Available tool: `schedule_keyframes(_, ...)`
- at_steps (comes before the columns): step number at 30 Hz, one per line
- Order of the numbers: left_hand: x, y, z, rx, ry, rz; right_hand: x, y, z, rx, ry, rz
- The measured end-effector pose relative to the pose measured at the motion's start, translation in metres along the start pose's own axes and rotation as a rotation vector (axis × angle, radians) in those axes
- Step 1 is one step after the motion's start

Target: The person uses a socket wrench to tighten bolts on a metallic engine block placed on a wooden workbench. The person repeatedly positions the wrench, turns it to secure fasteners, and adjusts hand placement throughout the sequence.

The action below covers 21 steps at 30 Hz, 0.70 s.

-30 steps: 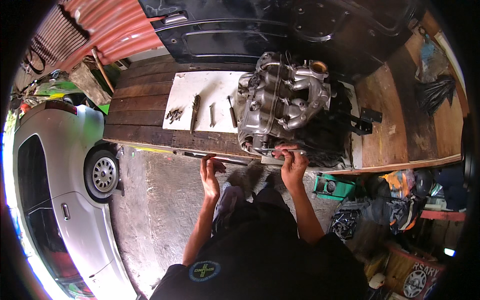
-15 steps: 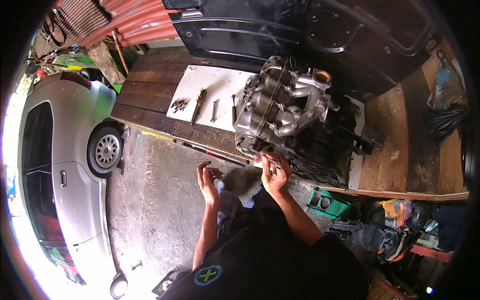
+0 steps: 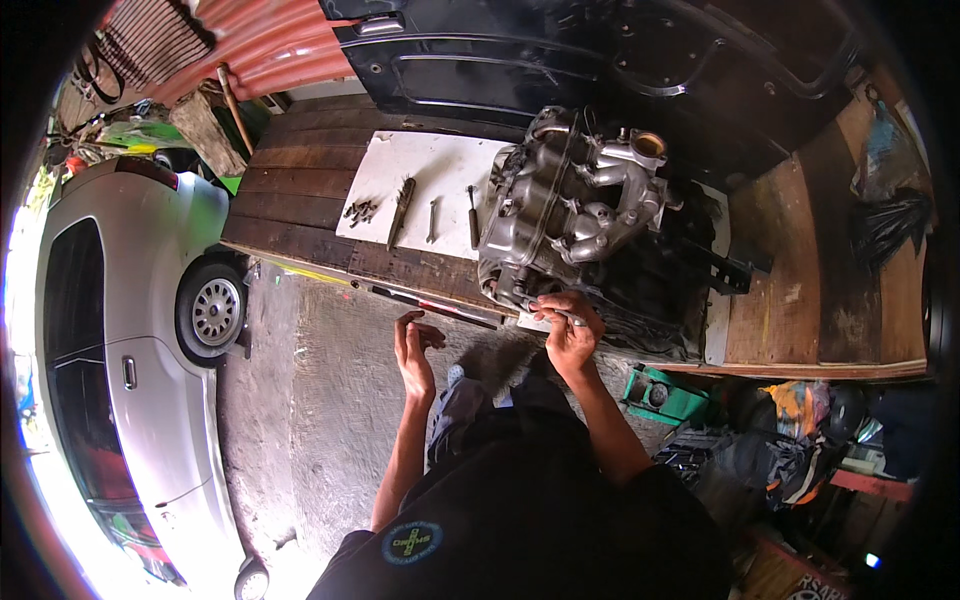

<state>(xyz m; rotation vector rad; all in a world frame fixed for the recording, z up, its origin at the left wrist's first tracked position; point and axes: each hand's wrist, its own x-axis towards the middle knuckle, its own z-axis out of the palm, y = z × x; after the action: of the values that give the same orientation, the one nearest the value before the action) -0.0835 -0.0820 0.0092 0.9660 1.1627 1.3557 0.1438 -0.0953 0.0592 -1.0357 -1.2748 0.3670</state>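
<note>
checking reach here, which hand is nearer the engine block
Right. The right hand is at the near lower edge of the engine block; the left hand hangs off to its left, over the ground.

shirt: black, short-sleeved | back: round green-yellow emblem | forearms: bare | hands: bare, no gloves

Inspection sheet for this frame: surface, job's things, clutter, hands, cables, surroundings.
Surface: wooden bench with a white board on it.
Job's things: grey engine block at the bench edge.
Clutter: bolts, hand tools on the board.
Hands: right hand holds a small metal piece against the engine; left hand open, holding nothing.
Cables: nothing seen.
Surroundings: silver car, green crate, black car door.
</note>
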Motion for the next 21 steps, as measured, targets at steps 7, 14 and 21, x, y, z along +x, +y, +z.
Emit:
schedule_keyframes(7,0.011,0.005,-0.008,-0.003,-0.015,-0.012,-0.011,0.002,0.012,-0.032,0.172,-0.022)
schedule_keyframes(14,0.014,0.000,-0.026,-0.044,-0.006,-0.041,-0.003,-0.010,0.032,-0.124,0.156,0.044)
schedule_keyframes(21,0.046,0.019,-0.089,0.010,0.171,0.029,0.041,0.007,0.105,-0.630,-0.482,-0.158)
